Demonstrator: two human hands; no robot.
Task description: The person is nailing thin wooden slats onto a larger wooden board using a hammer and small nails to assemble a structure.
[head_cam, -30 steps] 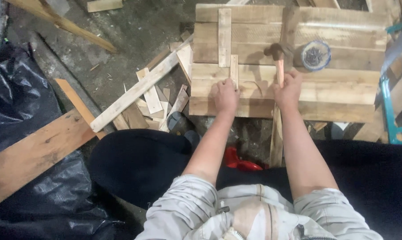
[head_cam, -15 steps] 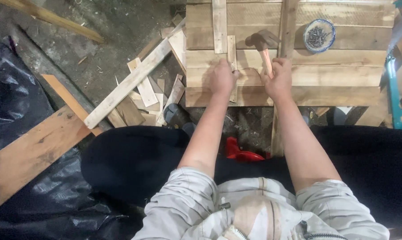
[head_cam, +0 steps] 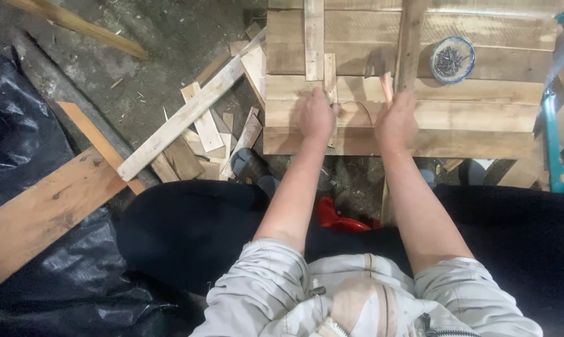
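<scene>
A slatted wooden panel [head_cam: 469, 118] lies in front of me. My left hand [head_cam: 316, 115] presses on a short narrow wooden strip [head_cam: 330, 75] that stands on the panel beside a longer upright strip [head_cam: 313, 37]. My right hand [head_cam: 395, 122] is closed around the wooden handle of a hammer [head_cam: 387, 87]. The hammer's head is blurred and hard to make out above the fist. A second long slat [head_cam: 410, 37] crosses the panel just right of the hammer.
A small round bowl of nails [head_cam: 452, 60] sits on the panel at the right. Loose wood offcuts [head_cam: 201, 134] litter the ground at the left, with a broad plank [head_cam: 44, 212] and black plastic sheeting [head_cam: 19, 131]. A teal frame [head_cam: 553, 143] stands at the right edge.
The hammer has swung down towards the short strip and its head is now blurred. My view has shifted slightly, and both hands sit a little lower on the panel.
</scene>
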